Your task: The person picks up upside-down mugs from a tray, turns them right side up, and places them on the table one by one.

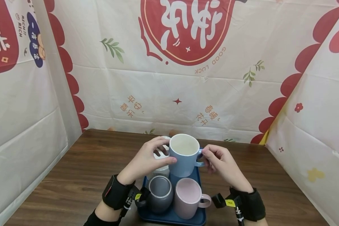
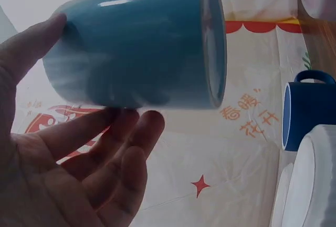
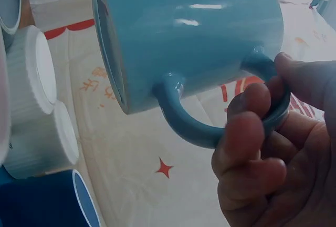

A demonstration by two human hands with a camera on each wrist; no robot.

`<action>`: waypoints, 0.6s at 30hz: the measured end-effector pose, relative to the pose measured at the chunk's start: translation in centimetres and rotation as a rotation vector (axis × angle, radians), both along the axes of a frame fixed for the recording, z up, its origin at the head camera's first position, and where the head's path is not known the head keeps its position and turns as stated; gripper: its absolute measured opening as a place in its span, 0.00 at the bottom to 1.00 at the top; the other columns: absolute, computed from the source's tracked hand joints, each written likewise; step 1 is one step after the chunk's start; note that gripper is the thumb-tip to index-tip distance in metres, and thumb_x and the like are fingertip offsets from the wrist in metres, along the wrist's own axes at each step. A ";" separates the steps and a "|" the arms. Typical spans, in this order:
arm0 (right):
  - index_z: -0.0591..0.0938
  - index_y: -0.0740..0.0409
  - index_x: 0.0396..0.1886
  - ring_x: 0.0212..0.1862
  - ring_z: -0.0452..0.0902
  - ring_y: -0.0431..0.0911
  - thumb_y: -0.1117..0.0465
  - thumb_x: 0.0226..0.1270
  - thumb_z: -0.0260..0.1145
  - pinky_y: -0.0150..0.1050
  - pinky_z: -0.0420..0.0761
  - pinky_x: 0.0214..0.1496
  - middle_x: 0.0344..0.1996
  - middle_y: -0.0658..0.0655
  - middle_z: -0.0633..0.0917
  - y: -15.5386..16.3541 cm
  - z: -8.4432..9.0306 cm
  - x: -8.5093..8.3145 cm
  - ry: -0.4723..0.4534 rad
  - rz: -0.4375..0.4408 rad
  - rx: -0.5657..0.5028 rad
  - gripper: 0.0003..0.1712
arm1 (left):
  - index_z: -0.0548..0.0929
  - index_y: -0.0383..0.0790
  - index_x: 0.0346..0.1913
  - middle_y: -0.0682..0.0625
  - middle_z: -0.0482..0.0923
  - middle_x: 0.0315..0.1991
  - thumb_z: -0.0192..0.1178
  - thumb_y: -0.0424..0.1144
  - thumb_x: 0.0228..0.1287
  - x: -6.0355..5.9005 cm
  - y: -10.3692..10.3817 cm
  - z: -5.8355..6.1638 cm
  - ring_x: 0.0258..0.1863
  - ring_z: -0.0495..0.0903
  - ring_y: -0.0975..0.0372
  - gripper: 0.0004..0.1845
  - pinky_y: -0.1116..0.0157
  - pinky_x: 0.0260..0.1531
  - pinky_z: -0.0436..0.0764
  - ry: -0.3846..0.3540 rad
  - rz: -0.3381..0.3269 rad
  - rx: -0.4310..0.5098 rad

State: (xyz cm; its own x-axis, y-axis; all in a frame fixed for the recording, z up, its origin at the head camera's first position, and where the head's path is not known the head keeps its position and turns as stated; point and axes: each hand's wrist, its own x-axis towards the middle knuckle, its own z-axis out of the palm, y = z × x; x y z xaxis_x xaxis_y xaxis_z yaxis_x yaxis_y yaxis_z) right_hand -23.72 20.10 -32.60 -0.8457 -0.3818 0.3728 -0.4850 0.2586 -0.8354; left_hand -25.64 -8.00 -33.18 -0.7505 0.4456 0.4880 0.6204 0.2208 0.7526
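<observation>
Held upright above the dark blue plastic tray (image 1: 199, 179), the light blue ceramic mug (image 1: 183, 157) is best kept level, its handle pinched by the right hand (image 1: 221, 163) and its side steadied by the left hand's (image 1: 145, 161) straight fingers.

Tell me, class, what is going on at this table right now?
A person holds a light blue mug above a blue tray. The right hand pinches its handle; the left hand steadies its side. On the tray stand a grey mug, a pink mug and a white ribbed cup.
</observation>
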 end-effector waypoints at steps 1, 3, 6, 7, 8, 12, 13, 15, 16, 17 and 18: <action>0.77 0.63 0.33 0.19 0.69 0.51 0.62 0.80 0.52 0.40 0.79 0.21 0.22 0.68 0.74 0.2 0.1 0.0 0.001 -0.003 -0.007 0.14 | 0.80 0.42 0.62 0.53 0.79 0.51 0.73 0.42 0.57 0.0 -0.1 0.0 0.42 0.80 0.58 0.29 0.54 0.44 0.79 -0.013 -0.010 0.002; 0.78 0.63 0.34 0.19 0.70 0.51 0.62 0.80 0.52 0.39 0.80 0.22 0.22 0.67 0.74 0.6 0.2 0.1 0.006 -0.015 -0.018 0.14 | 0.79 0.42 0.63 0.51 0.80 0.51 0.72 0.42 0.59 -0.1 -0.2 0.1 0.42 0.80 0.59 0.28 0.51 0.45 0.79 -0.029 -0.017 0.000; 0.78 0.63 0.35 0.20 0.72 0.51 0.63 0.80 0.52 0.39 0.81 0.23 0.22 0.64 0.75 1.5 0.4 0.1 0.031 -0.051 -0.028 0.14 | 0.77 0.43 0.65 0.50 0.81 0.49 0.71 0.41 0.60 -0.1 -0.4 0.1 0.42 0.81 0.61 0.29 0.50 0.46 0.77 -0.049 -0.015 -0.003; 0.79 0.63 0.35 0.20 0.73 0.52 0.63 0.80 0.52 0.39 0.81 0.23 0.22 0.62 0.76 1.9 0.4 0.1 0.040 -0.069 -0.028 0.13 | 0.76 0.44 0.65 0.50 0.81 0.49 0.71 0.41 0.61 0.0 -0.5 0.1 0.42 0.81 0.61 0.29 0.50 0.47 0.77 -0.057 -0.013 -0.004; 0.79 0.63 0.35 0.20 0.74 0.52 0.63 0.80 0.51 0.39 0.80 0.23 0.22 0.61 0.76 2.3 0.4 0.0 0.046 -0.089 -0.027 0.13 | 0.76 0.44 0.66 0.50 0.81 0.48 0.70 0.41 0.61 0.0 -0.5 0.1 0.42 0.81 0.62 0.29 0.49 0.47 0.77 -0.063 -0.014 -0.003; 0.79 0.62 0.34 0.19 0.75 0.52 0.62 0.80 0.51 0.38 0.79 0.21 0.22 0.59 0.76 4.5 0.4 -0.4 0.067 -0.170 -0.020 0.14 | 0.75 0.44 0.67 0.52 0.80 0.47 0.69 0.41 0.63 0.1 -0.5 0.3 0.42 0.81 0.62 0.29 0.49 0.48 0.76 -0.071 -0.036 -0.003; 0.78 0.63 0.34 0.19 0.75 0.51 0.62 0.80 0.51 0.38 0.78 0.21 0.22 0.59 0.76 5.0 0.3 -0.5 0.071 -0.182 -0.020 0.15 | 0.75 0.44 0.67 0.52 0.80 0.47 0.69 0.40 0.63 0.1 -0.5 0.3 0.42 0.81 0.62 0.29 0.50 0.48 0.77 -0.065 -0.043 -0.007; 0.77 0.65 0.32 0.18 0.75 0.50 0.60 0.81 0.51 0.37 0.77 0.20 0.21 0.60 0.76 5.9 0.3 -0.6 0.067 -0.224 -0.031 0.17 | 0.74 0.44 0.67 0.52 0.80 0.47 0.68 0.40 0.64 0.2 -0.4 0.3 0.42 0.81 0.62 0.29 0.52 0.48 0.77 -0.056 -0.061 -0.018; 0.77 0.66 0.30 0.18 0.76 0.49 0.59 0.81 0.51 0.37 0.76 0.19 0.21 0.60 0.76 6.3 0.3 -0.6 0.056 -0.248 -0.046 0.18 | 0.74 0.44 0.67 0.52 0.80 0.47 0.68 0.40 0.64 0.2 -0.4 0.3 0.42 0.81 0.62 0.28 0.53 0.48 0.77 -0.051 -0.071 -0.024; 0.76 0.67 0.29 0.18 0.75 0.49 0.59 0.80 0.52 0.37 0.75 0.19 0.20 0.61 0.76 6.7 0.2 -0.7 0.042 -0.271 -0.069 0.20 | 0.74 0.44 0.67 0.52 0.80 0.47 0.67 0.40 0.64 0.2 -0.3 0.3 0.42 0.81 0.63 0.28 0.54 0.48 0.77 -0.049 -0.080 -0.030; 0.76 0.68 0.28 0.18 0.75 0.48 0.58 0.80 0.53 0.37 0.74 0.18 0.20 0.60 0.76 7.0 0.2 -0.7 0.025 -0.299 -0.093 0.21 | 0.74 0.43 0.67 0.52 0.80 0.47 0.67 0.40 0.65 0.2 -0.3 0.3 0.43 0.81 0.63 0.28 0.55 0.48 0.77 -0.050 -0.087 -0.036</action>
State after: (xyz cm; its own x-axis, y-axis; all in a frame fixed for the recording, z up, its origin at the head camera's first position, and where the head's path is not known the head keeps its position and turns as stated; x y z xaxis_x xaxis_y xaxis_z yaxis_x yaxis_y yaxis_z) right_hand -24.42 27.08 -32.37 -0.9055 -0.0806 0.4165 -0.4195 0.3165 -0.8508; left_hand -25.45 -8.29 -32.89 -0.7312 0.5268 0.4335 0.6005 0.1956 0.7753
